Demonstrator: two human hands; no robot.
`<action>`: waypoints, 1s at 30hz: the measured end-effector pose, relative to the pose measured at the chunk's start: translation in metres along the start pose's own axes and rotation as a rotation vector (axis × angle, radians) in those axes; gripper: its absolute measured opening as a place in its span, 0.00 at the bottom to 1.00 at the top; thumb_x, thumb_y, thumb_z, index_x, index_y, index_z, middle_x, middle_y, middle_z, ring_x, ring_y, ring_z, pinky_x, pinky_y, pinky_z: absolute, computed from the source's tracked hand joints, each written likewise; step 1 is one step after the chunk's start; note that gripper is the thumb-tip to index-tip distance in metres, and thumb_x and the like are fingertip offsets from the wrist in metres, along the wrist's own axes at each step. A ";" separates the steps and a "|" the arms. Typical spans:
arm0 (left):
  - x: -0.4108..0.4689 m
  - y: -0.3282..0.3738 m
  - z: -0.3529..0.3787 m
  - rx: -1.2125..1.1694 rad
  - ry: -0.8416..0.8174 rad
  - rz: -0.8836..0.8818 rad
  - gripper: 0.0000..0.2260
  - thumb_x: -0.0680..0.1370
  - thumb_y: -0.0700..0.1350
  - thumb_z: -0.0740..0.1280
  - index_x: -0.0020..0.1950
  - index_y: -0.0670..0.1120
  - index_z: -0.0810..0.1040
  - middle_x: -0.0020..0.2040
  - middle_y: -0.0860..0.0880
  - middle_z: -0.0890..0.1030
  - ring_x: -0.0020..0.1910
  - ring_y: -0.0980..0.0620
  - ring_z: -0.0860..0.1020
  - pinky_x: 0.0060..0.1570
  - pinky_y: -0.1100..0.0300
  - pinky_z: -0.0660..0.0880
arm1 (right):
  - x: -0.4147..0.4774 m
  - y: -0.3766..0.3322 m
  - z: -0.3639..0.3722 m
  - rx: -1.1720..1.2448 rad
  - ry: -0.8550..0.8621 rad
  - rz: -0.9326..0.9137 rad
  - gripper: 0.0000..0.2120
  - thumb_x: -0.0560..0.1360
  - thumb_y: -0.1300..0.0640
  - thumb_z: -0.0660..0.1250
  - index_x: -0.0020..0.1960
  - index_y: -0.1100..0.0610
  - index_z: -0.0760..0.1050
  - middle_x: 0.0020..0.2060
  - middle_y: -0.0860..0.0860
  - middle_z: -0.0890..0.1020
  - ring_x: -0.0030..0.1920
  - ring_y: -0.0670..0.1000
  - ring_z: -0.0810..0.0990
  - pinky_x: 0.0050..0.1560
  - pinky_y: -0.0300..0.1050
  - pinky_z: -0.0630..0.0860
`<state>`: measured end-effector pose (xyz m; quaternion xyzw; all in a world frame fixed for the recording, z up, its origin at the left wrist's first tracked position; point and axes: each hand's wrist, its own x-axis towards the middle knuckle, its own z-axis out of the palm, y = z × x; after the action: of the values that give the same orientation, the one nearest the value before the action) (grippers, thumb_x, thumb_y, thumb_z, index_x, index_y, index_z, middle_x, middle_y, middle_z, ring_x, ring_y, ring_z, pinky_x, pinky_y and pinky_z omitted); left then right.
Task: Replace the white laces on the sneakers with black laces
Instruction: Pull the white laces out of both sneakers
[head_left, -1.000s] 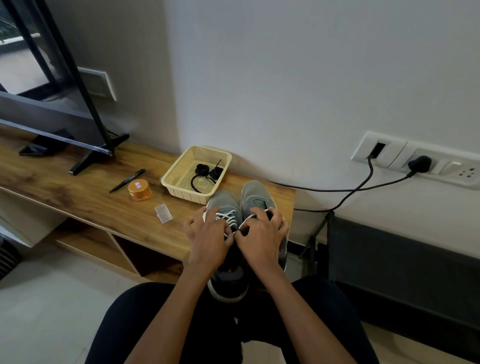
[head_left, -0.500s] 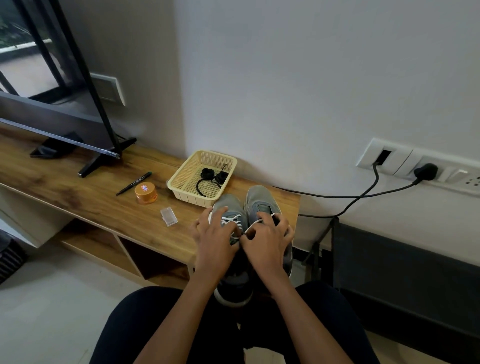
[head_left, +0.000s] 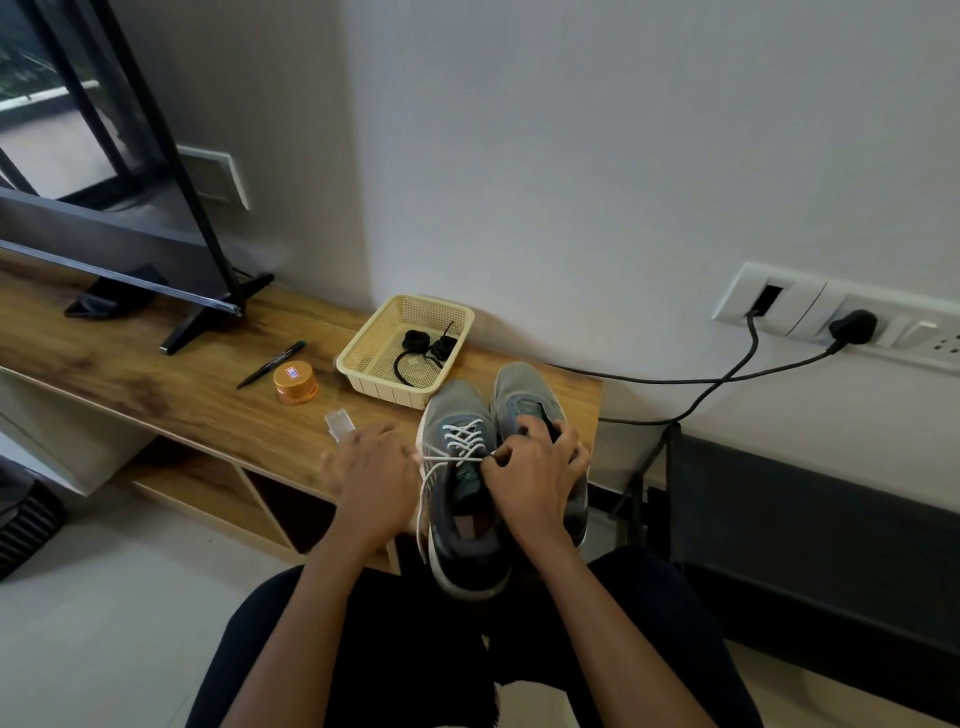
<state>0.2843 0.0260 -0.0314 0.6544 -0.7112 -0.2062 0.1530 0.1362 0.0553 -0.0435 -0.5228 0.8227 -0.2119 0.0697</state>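
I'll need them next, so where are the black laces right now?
The black laces lie bundled in the cream basket on the wooden unit, centre of the head view, just beyond the sneakers.

Looked forward and down from head height, wide-angle. Sat close over the sneakers (head_left: 457, 405), wall (head_left: 571, 156) straight ahead.

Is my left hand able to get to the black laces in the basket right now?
Likely not yet: the left hand seems to pinch the taut white lace. If it lets go, nothing stands between it and the black laces in the open basket.
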 end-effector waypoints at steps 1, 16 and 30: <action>0.003 -0.006 -0.003 -0.025 0.005 -0.117 0.09 0.81 0.45 0.57 0.56 0.46 0.75 0.67 0.48 0.69 0.69 0.45 0.63 0.70 0.46 0.53 | 0.000 0.000 0.000 -0.001 0.002 0.003 0.09 0.73 0.51 0.66 0.46 0.51 0.83 0.67 0.44 0.70 0.71 0.54 0.55 0.70 0.55 0.52; 0.002 0.027 0.031 0.074 0.070 0.189 0.09 0.76 0.51 0.66 0.56 0.59 0.77 0.73 0.53 0.63 0.75 0.47 0.54 0.70 0.47 0.54 | -0.002 0.001 0.000 0.011 0.012 0.043 0.11 0.72 0.47 0.67 0.52 0.51 0.78 0.71 0.47 0.63 0.71 0.55 0.53 0.69 0.54 0.49; 0.005 0.034 0.047 0.148 0.052 0.152 0.09 0.79 0.52 0.61 0.56 0.53 0.77 0.74 0.55 0.60 0.75 0.47 0.51 0.68 0.48 0.53 | -0.001 0.002 0.001 0.047 -0.005 0.000 0.11 0.73 0.49 0.69 0.54 0.50 0.81 0.69 0.44 0.66 0.72 0.54 0.53 0.69 0.51 0.49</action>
<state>0.2314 0.0270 -0.0562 0.6132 -0.7679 -0.1236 0.1378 0.1347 0.0567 -0.0451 -0.5215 0.8174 -0.2300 0.0840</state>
